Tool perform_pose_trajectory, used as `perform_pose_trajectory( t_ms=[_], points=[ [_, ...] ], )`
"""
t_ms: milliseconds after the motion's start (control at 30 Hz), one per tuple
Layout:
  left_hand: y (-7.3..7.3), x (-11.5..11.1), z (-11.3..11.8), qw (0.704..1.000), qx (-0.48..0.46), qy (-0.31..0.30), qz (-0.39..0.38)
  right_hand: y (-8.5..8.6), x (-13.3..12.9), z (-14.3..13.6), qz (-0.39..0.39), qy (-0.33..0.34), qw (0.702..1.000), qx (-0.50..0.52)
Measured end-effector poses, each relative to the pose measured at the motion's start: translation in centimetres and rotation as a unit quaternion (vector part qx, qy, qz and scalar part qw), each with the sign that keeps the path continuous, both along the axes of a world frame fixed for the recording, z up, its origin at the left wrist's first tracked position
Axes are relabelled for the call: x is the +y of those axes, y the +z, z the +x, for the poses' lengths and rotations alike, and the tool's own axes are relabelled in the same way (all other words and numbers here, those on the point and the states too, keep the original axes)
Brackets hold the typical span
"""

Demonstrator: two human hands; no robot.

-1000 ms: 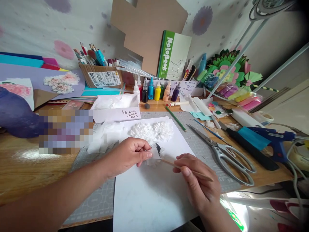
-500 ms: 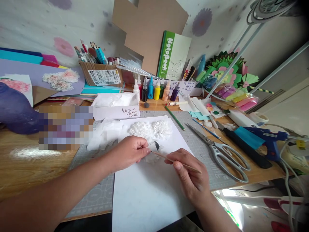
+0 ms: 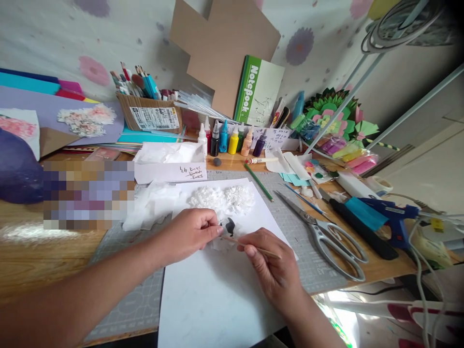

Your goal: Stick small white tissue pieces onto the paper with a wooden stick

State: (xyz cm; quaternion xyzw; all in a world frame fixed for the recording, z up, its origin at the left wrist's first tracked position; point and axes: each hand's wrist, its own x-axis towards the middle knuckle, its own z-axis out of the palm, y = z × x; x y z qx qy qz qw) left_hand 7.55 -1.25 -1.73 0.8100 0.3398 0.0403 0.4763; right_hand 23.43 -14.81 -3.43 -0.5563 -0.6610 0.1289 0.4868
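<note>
My right hand (image 3: 273, 263) is closed round a thin wooden stick (image 3: 266, 251), its tip pointing left at the fingertips of my left hand (image 3: 194, 229). That left hand is pinched; whatever is between its thumb and finger is too small to make out. Under both fingertips lie crumpled white tissue pieces (image 3: 223, 244) and a small black shape (image 3: 229, 225). Everything there rests on a white sheet of paper (image 3: 213, 295). Two fluffy white tissue clusters (image 3: 206, 198) sit side by side at the sheet's far end.
A grey cutting mat (image 3: 139, 295) lies under the sheet. To the right are scissors (image 3: 322, 237), a green pencil (image 3: 259, 182), a black-handled knife (image 3: 362, 227) and a blue glue gun (image 3: 395, 217). Behind stand a white box (image 3: 168, 173) and several paint bottles (image 3: 234, 141).
The stick and my right hand have come closer to my left fingertips. The whole view has shifted slightly, while my left hand keeps its pinch.
</note>
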Motion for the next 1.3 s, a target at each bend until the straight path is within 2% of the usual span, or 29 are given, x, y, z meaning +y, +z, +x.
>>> perform_pose_trajectory(
  t_ms=[100, 233, 433, 600, 800, 933, 1000, 1067, 1167, 1233, 1300],
  points=[
    [-0.3, 0.0, -0.3, 1.000, -0.027, 0.006, -0.011, -0.1, 0.0, 0.0, -0.004, 0.007, 1.000, -0.012],
    [-0.7, 0.0, -0.4, 1.000, -0.020, 0.013, -0.008, 0.0, 0.2, -0.6, 0.000, 0.008, 0.996, -0.084],
    [-0.7, -0.2, -0.2, 0.999, -0.015, 0.005, 0.044, 0.4, 0.6, -2.1, 0.026, -0.001, 0.986, -0.164],
    [-0.5, -0.5, -0.3, 0.999, -0.012, -0.019, 0.028, -0.1, 0.1, -1.7, 0.029, -0.025, 0.996, -0.081],
    [-0.2, 0.0, -1.1, 0.998, -0.001, -0.053, 0.016, -0.6, -0.3, -0.9, 0.019, -0.144, 0.988, 0.057],
    [0.5, 1.7, -2.7, 0.999, -0.013, -0.042, 0.017, -0.3, 0.1, -1.0, -0.004, -0.112, 0.992, 0.062],
    [0.8, 3.0, -3.6, 0.999, -0.021, 0.007, 0.046, -0.1, 0.1, -1.1, -0.002, -0.088, 0.994, 0.060],
    [1.2, 4.2, -4.5, 0.991, -0.019, 0.075, 0.112, 0.0, 0.0, -1.1, 0.006, -0.071, 0.996, 0.052],
    [1.4, 5.8, -5.7, 0.958, 0.012, 0.163, 0.234, 0.1, -0.2, -1.0, 0.017, -0.062, 0.998, 0.027],
    [1.4, 6.5, -6.2, 0.944, 0.033, 0.161, 0.288, -0.1, -0.3, -0.9, 0.021, -0.060, 0.998, 0.012],
    [1.3, 6.9, -6.5, 0.941, 0.051, 0.115, 0.314, -0.3, -0.3, -0.7, 0.017, -0.053, 0.998, 0.001]
  ],
)
